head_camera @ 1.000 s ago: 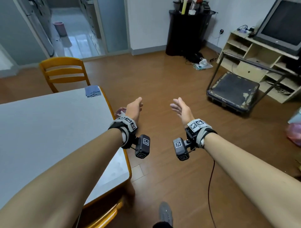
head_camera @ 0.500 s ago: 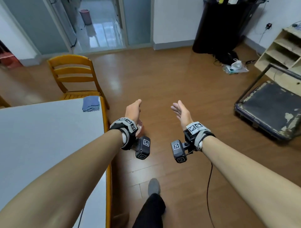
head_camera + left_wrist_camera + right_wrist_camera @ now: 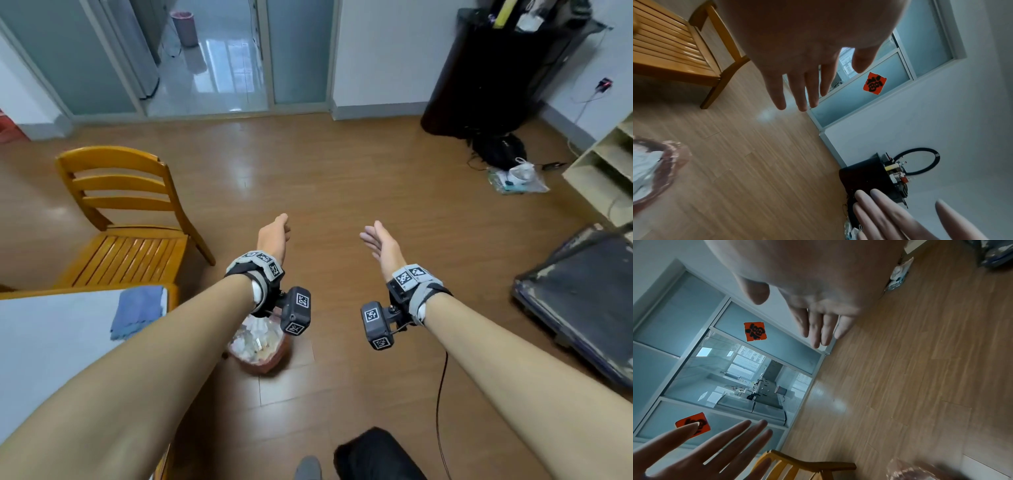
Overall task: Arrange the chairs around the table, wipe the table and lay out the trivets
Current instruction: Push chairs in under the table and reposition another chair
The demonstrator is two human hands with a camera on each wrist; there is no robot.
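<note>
A yellow wooden chair [image 3: 123,219] stands on the floor beyond the table's far corner, its slatted seat [image 3: 659,48] facing the table. The white table [image 3: 51,346] with a wooden edge fills the lower left. A folded blue cloth [image 3: 138,311] lies on its corner. My left hand [image 3: 275,231] and right hand [image 3: 378,240] are both held out over the bare floor, right of the chair, fingers straight and holding nothing. In the wrist views the left hand's fingers [image 3: 801,91] and the right hand's fingers [image 3: 818,327] are spread and empty. No trivets are in sight.
A small bin [image 3: 258,346] lined with a plastic bag and full of paper sits on the floor by the table corner, under my left forearm. A flat dark cart [image 3: 579,294] lies at the right. A black cabinet [image 3: 496,68] and shelves [image 3: 606,168] stand at the back right.
I have stepped forward along the table's side. The chair and the table corner have slid nearer and lower left, and the bin has come into view. Both hands stay open.
</note>
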